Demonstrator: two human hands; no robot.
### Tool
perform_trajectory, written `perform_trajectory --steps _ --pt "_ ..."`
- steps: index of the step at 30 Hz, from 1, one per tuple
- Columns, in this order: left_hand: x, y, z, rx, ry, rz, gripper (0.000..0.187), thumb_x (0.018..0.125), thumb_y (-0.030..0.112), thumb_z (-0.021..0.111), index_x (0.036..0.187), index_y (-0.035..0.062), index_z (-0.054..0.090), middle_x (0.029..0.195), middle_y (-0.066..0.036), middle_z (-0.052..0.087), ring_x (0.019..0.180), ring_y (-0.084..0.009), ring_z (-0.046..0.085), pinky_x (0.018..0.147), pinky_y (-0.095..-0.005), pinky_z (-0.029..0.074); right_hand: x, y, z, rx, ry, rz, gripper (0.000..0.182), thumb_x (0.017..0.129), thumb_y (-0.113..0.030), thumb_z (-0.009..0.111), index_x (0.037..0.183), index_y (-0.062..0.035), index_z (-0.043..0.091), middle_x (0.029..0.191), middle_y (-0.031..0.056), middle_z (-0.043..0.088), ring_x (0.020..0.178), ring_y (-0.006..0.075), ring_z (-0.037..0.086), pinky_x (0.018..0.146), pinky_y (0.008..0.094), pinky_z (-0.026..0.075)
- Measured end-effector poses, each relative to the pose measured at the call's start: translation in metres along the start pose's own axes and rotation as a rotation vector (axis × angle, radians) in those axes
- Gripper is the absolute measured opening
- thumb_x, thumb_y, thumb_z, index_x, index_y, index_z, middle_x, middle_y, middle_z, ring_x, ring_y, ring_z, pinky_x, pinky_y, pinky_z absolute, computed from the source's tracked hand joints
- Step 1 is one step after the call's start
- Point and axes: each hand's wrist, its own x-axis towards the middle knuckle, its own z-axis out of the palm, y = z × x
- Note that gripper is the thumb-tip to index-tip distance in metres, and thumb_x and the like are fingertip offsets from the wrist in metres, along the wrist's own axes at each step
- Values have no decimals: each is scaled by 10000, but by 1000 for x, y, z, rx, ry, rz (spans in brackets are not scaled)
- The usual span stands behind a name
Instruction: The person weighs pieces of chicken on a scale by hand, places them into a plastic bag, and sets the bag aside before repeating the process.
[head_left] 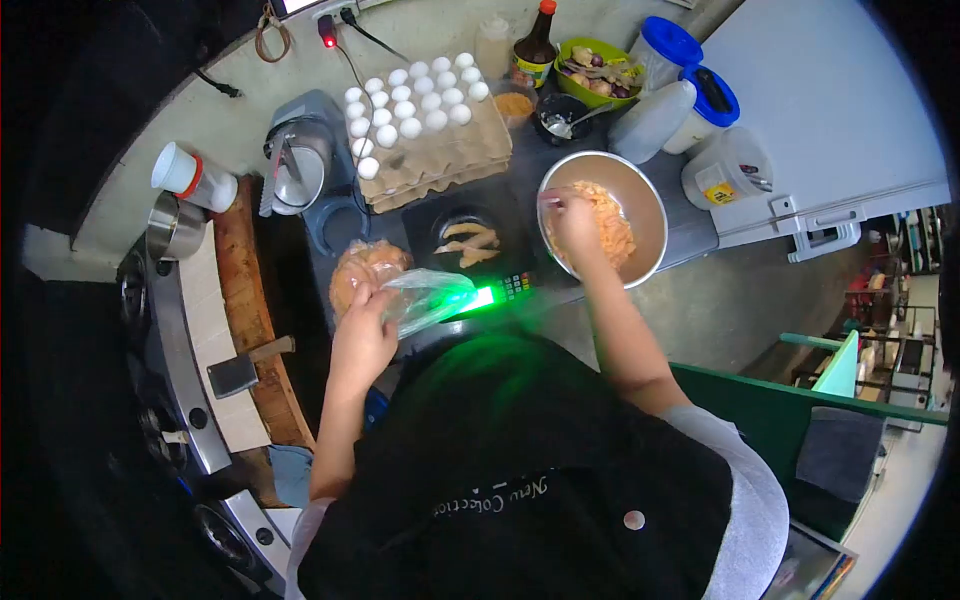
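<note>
My left hand (pixel 364 328) pinches the edge of a clear plastic bag (pixel 425 300), which hangs beside the lit display. Just behind this hand sits another clear bag (pixel 365 268) of orange-coloured pieces. A black digital scale (pixel 512 285) with a glowing green screen carries several pale orange strips of what looks like raw meat (pixel 470 243). My right hand (pixel 575 228) reaches over the left side of a metal bowl (pixel 655 225) containing many similar orange pieces (pixel 612 228). Its fingers are closed around something pinkish, too blurred to name.
Stacked egg trays (pixel 440 160) with white eggs stand behind the scale. A sauce bottle (pixel 535 45), green bowl (pixel 598 72) and blue-lidded containers (pixel 710 100) line the back right. At left are a cleaver (pixel 235 376) on a wooden board (pixel 245 290) and a stove (pixel 180 390).
</note>
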Motion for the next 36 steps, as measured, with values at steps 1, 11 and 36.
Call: perform_trajectory --steps 1,11,36 --pt "0 2 3 -13 5 10 386 715 -58 569 1095 -10 618 1084 -193 549 961 -391 597 820 -448 491 3 17 -10 -26 61 66 201 846 -83 541 949 -40 709 988 201 683 913 353 656 839 425 508" --pt "2 36 37 -55 39 -16 396 717 -55 558 1105 -5 621 1075 -207 542 981 -404 583 854 -451 476 20 109 -8 -316 -344 105 265 795 8 575 975 -114 726 899 169 702 800 311 685 724 417 531" --pt "-1 38 30 51 126 -93 387 729 -46 549 1105 -8 632 1057 -192 547 948 -390 596 830 -441 483 35 70 -97 548 -132 105 182 825 -41 660 999 -23 707 869 37 713 784 85 636 733 247 504"
